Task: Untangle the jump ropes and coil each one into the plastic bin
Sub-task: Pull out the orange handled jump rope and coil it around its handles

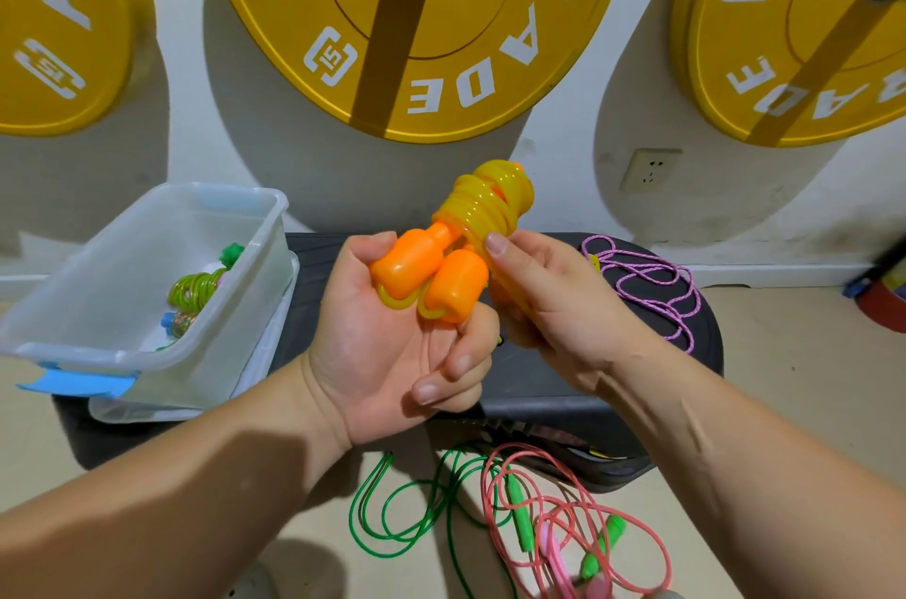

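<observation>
- left hand [382, 353] clenched round both orange handles [407, 265]; keeps them paired so the wrap holds.
- right hand [554, 304] pinches the yellow coil [485, 206] wound on them, probably securing the end.
- bin [73, 351] near left on counter [539, 387], green coil [191, 292] inside.
- purple rope [657, 289] on counter; green rope [392, 515] and pink rope [637, 544] tangled on floor.

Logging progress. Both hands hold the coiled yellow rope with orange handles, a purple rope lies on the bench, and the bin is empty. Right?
The bin is not empty: the head view shows a coiled green rope in it. The left hand and right hand do hold the yellow rope, and the purple rope lies on the bench.
</observation>
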